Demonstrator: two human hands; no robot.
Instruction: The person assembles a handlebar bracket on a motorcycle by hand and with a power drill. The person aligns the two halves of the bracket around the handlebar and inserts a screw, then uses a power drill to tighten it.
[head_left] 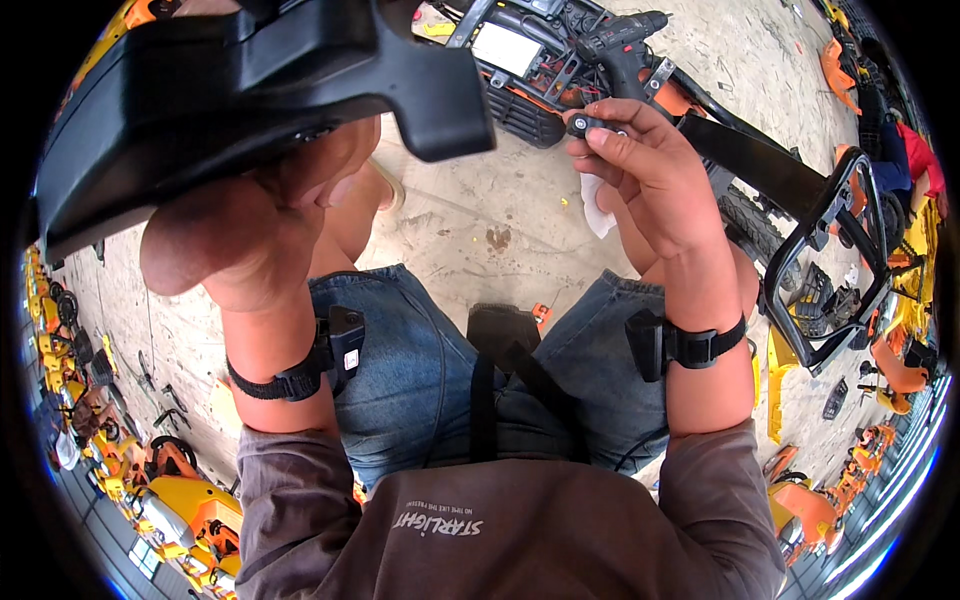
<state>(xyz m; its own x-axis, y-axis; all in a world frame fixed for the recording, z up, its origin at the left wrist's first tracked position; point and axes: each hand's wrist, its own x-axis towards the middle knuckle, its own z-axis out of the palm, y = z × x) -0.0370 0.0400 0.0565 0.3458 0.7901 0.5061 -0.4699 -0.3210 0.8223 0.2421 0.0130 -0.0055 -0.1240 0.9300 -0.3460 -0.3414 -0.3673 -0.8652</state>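
Observation:
A large black plastic cover (220, 110) fills the upper left, close to the camera. My left hand (255, 225) is closed on its underside, and most of the fingers are hidden beneath it. To the right, my right hand (645, 170) pinches a small black part (580, 124) with a round, light-centred end between thumb and fingers. The rest of that small part is covered by the fingers, so its kind does not show. A gap separates the cover from the small part.
Beyond my hands, a cordless drill (622, 45) lies on a partly dismantled black vehicle frame (530, 118). A black tubular frame (775, 285) stands at the right, next to a tyre (745, 215). Orange and yellow vehicle parts (185, 510) line both sides. Someone in red (920, 160) is at far right.

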